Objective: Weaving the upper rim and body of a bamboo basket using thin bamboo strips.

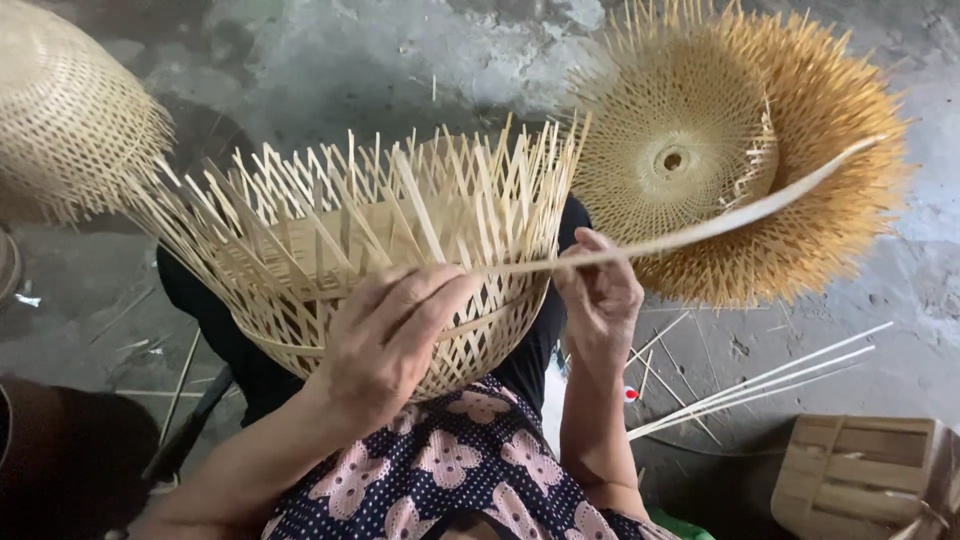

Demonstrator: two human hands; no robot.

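Basket: the half-woven bamboo basket (330, 250) rests on the person's lap, its open mouth tilted away, loose strip ends sticking up all round the rim.
Left hand: the left hand (385, 335) lies curled over the near wall of the basket, fingers bent and pressed on the weave, gripping the basket just under the rim.
Right hand: the right hand (600, 290) is just beside the basket's right edge, fingers pinched shut on a long flat bamboo strip (700, 228).
Strip: it runs from the basket's rim, through the right hand's fingers, and up and away to the right, bending across the stack beyond.
Beyond the right hand: a stack of unfinished baskets (740, 150) lies on the floor, bottoms up, ringed with bristling strip ends.
Below the right hand: a few thin bamboo sticks (760, 385) lie on the concrete floor (400, 60), and nearer the corner a small wooden crate (865, 480).
Beyond the left hand: another woven basket (65, 110) sits at the far left, well apart from the hand.
Under the arms: a dark dotted garment with pink flowers (440, 480) covers the lap.
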